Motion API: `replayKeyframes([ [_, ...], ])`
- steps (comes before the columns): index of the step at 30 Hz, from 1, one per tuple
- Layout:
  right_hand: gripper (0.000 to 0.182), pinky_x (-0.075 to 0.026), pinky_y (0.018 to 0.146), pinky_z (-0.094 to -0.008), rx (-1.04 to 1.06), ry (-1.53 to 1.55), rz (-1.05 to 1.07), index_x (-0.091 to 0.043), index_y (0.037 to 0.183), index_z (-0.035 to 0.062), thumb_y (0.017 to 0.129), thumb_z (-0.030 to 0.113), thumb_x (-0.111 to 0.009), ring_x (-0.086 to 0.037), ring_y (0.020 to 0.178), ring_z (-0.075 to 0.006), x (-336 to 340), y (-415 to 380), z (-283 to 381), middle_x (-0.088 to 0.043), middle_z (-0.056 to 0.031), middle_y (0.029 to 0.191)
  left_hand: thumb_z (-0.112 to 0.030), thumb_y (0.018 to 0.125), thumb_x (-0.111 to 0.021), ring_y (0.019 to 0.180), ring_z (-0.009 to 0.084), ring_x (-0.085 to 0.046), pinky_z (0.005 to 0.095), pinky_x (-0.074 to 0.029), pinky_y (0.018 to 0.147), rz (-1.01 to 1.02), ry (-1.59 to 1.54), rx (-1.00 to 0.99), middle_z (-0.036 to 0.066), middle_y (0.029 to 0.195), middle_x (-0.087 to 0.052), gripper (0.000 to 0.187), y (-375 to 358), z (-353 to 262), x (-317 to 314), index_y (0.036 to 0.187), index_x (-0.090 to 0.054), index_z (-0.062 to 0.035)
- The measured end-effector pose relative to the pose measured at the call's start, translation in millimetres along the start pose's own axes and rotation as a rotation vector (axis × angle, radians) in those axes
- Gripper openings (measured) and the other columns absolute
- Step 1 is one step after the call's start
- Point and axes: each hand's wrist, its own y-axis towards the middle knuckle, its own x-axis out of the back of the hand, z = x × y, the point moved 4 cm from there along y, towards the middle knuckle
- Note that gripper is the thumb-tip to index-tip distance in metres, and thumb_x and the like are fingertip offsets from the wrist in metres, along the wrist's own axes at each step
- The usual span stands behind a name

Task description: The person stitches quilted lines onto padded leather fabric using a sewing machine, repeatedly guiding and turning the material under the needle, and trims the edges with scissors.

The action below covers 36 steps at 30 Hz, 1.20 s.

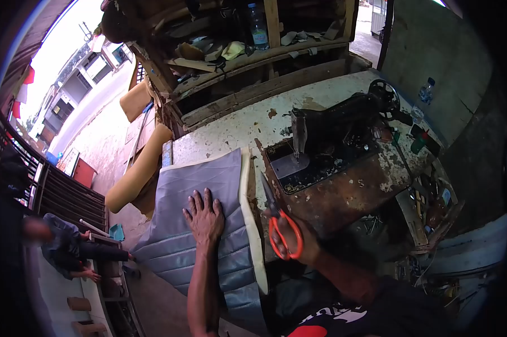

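My left hand (206, 219) lies flat, fingers spread, on a grey padded upholstery piece (197, 175) with stitched lines across its lower part. A cream-coloured edge (247, 208) runs along the right side and top of this piece, which hangs over the front of the worktable. In my right hand (298, 238) is a pair of scissors (301, 247) with orange handles and dark blades pointing up and away. The blades are just right of the cream edge, apart from it. Part of the right fingers is hidden by the handles.
A black sewing machine (338, 126) stands on the worn table (225, 135) to the right. Behind it is a wooden shelf (265, 59) with scraps and a bottle. A tan roll (141, 168) leans at the left. Another person (68, 244) sits at the lower left.
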Motion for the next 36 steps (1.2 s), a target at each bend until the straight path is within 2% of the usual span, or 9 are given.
replayKeyframes([
  [10,0.061,-0.059,0.083,-0.0511,-0.404,0.358,-0.020,-0.052,0.129,0.0104,0.106,0.065,-0.039,-0.063,0.081,-0.0208,-4.0,-4.2,-19.3,-0.062,-0.0077,0.097,-0.045,0.107,-0.036,0.158,0.0367,-0.022,0.0590,-0.009,0.127,-0.041,0.026,-0.009,0.017,0.169,-0.029,0.060,-3.2,-2.8,-0.2,0.161,-0.040,-0.0180],
  [14,0.057,-0.060,0.081,-0.0533,-0.476,0.411,-0.142,-0.054,0.126,0.0128,0.106,0.065,-0.041,-0.064,0.080,-0.0223,-2.9,-26.2,-28.8,-0.063,-0.0083,0.098,-0.045,0.106,-0.037,0.158,0.0364,-0.022,0.0582,-0.008,0.127,-0.040,-0.004,0.003,0.016,0.169,-0.030,0.061,-2.6,-3.6,0.2,0.161,-0.040,-0.0181],
  [19,0.057,-0.061,0.076,-0.0501,-0.469,0.449,-0.023,-0.055,0.124,0.0114,0.105,0.064,-0.043,-0.067,0.078,-0.0232,-3.9,-6.3,-32.9,-0.064,-0.0072,0.091,-0.045,0.107,-0.036,0.159,0.0347,-0.021,0.0570,-0.008,0.128,-0.029,0.007,0.011,0.015,0.170,-0.029,0.061,-3.1,-3.3,0.4,0.161,-0.040,-0.0185],
  [22,0.051,-0.058,0.053,-0.0378,-0.284,0.257,-0.143,-0.056,0.124,0.0091,0.108,0.056,-0.044,-0.063,0.064,-0.0170,1.9,30.5,-28.6,-0.061,-0.0026,0.081,-0.045,0.107,-0.035,0.159,0.0336,-0.020,0.0559,-0.007,0.128,-0.027,0.013,0.006,0.014,0.170,-0.028,0.060,-2.3,-4.9,1.6,0.161,-0.039,-0.0190],
  [25,0.049,-0.056,0.054,-0.0338,-0.005,0.050,-0.128,-0.058,0.109,0.0076,0.107,0.056,-0.050,-0.061,0.059,-0.0153,15.8,27.0,-6.9,-0.058,-0.0034,0.075,-0.045,0.107,-0.035,0.159,0.0341,-0.020,0.0560,-0.008,0.128,-0.026,0.007,0.013,0.015,0.170,-0.029,0.061,-1.5,-4.6,2.7,0.161,-0.039,-0.0189],
  [29,0.055,-0.057,0.052,-0.0355,-0.181,0.216,-0.117,-0.057,0.103,0.0059,0.109,0.058,-0.039,-0.062,0.056,-0.0200,11.8,-17.8,-16.2,-0.059,-0.0057,0.073,-0.046,0.106,-0.036,0.159,0.0345,-0.020,0.0563,-0.008,0.128,-0.039,0.006,0.012,0.015,0.170,-0.029,0.061,-3.3,-4.7,2.0,0.161,-0.040,-0.0188],
  [31,0.063,-0.061,0.062,-0.0452,-0.478,0.316,-0.078,-0.051,0.131,0.0098,0.106,0.066,-0.037,-0.065,0.069,-0.0237,-0.2,-39.3,-31.5,-0.062,-0.0094,0.088,-0.046,0.106,-0.037,0.158,0.0358,-0.022,0.0578,-0.008,0.127,-0.051,-0.003,0.006,0.016,0.169,-0.030,0.061,-3.5,-4.2,-0.7,0.160,-0.041,-0.0181],
  [33,0.064,-0.060,0.064,-0.0454,-0.548,0.275,-0.067,-0.049,0.131,0.0098,0.105,0.067,-0.039,-0.065,0.072,-0.0224,-14.5,-38.2,-42.5,-0.063,-0.0085,0.088,-0.045,0.105,-0.037,0.158,0.0371,-0.023,0.0593,-0.009,0.127,-0.073,-0.010,-0.001,0.017,0.169,-0.031,0.061,-0.3,-3.9,0.2,0.159,-0.043,-0.0173],
  [36,0.057,-0.052,0.052,-0.0319,-0.243,0.190,-0.119,-0.048,0.133,0.0092,0.107,0.060,-0.043,-0.058,0.062,-0.0145,7.1,18.8,-54.2,-0.057,-0.0037,0.083,-0.045,0.106,-0.037,0.158,0.0370,-0.023,0.0593,-0.008,0.127,-0.060,-0.011,-0.006,0.017,0.169,-0.031,0.061,-4.3,-2.7,-1.7,0.160,-0.042,-0.0176],
])
